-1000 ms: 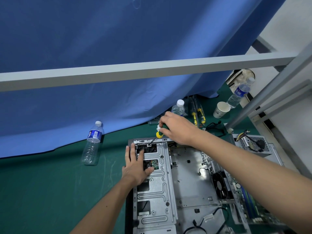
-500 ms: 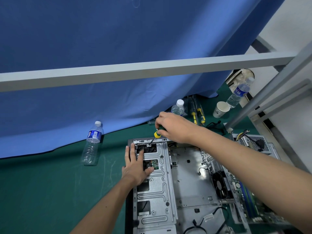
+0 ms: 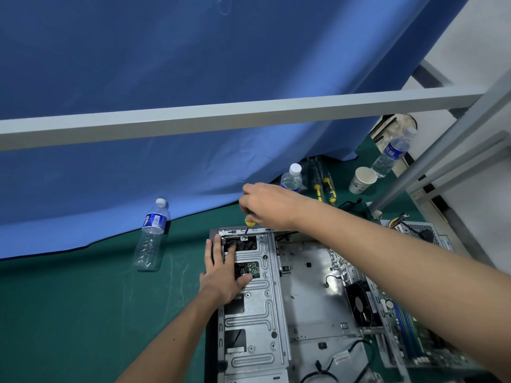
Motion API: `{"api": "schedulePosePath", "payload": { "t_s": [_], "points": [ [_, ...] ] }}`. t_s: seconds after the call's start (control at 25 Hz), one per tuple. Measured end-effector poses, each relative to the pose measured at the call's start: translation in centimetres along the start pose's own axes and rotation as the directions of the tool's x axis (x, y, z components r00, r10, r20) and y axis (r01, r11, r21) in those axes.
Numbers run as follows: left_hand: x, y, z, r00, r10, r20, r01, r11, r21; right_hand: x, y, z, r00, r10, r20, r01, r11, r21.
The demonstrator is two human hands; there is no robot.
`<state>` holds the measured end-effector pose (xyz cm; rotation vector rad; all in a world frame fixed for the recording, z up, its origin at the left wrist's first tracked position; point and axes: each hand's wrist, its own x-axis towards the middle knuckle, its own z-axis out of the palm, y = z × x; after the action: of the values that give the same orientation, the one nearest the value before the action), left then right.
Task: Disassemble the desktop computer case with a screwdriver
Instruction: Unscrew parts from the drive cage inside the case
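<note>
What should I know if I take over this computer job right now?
Right hand: grips the screwdriver, its tip on a screw at the far edge of the metal drive bracket.
Left hand: flat on the bracket, steadying it.
The computer case lies open on the green mat.
Done: side cover appears already off.
Left: finish that screw, then probably lift the bracket out.
</note>
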<state>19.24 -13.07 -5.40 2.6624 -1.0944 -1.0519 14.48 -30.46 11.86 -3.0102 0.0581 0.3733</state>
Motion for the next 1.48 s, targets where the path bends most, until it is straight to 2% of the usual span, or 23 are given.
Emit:
{"api": "schedulePosePath", "payload": {
  "t_s": [0.36,0.52,0.6,0.72,0.8,0.96,1.2,1.48],
  "points": [
    [0.0,-0.1,0.4,0.999,0.022,-0.027,-0.023,0.999,-0.031,-1.9,1.4,-0.7,0.992,0.125,-0.03,-0.117,0.975,0.191],
    [-0.1,-0.1,0.2,0.999,0.036,-0.034,-0.039,0.992,-0.119,-3.1,2.2,-0.8,0.975,0.213,-0.068,-0.182,0.932,0.313],
    [-0.3,-0.1,0.1,0.996,0.033,-0.081,-0.048,0.98,-0.193,-4.0,2.9,-0.6,0.966,0.25,-0.063,-0.215,0.915,0.342],
    [0.1,0.8,-0.6,0.925,-0.01,-0.379,-0.036,0.993,-0.115,-5.2,3.4,0.2,0.955,0.291,-0.057,-0.256,0.904,0.341],
    [1.0,2.1,-1.9,0.876,-0.037,-0.481,0.009,0.998,-0.061,-5.9,3.5,0.9,0.945,0.322,-0.065,-0.279,0.891,0.358],
    [2.6,4.0,-2.8,0.871,-0.096,-0.482,0.039,0.991,-0.128,-7.3,3.7,2.0,0.921,0.383,-0.072,-0.325,0.857,0.4],
    [3.5,4.6,-1.1,0.825,-0.158,-0.543,0.129,0.987,-0.091,-8.4,4.7,2.7,0.9,0.431,-0.063,-0.355,0.81,0.467],
    [3.6,6.6,-0.1,0.76,-0.289,-0.582,0.16,0.951,-0.263,-8.3,5.5,4.6,0.883,0.464,-0.072,-0.356,0.762,0.541]
  ]
}}
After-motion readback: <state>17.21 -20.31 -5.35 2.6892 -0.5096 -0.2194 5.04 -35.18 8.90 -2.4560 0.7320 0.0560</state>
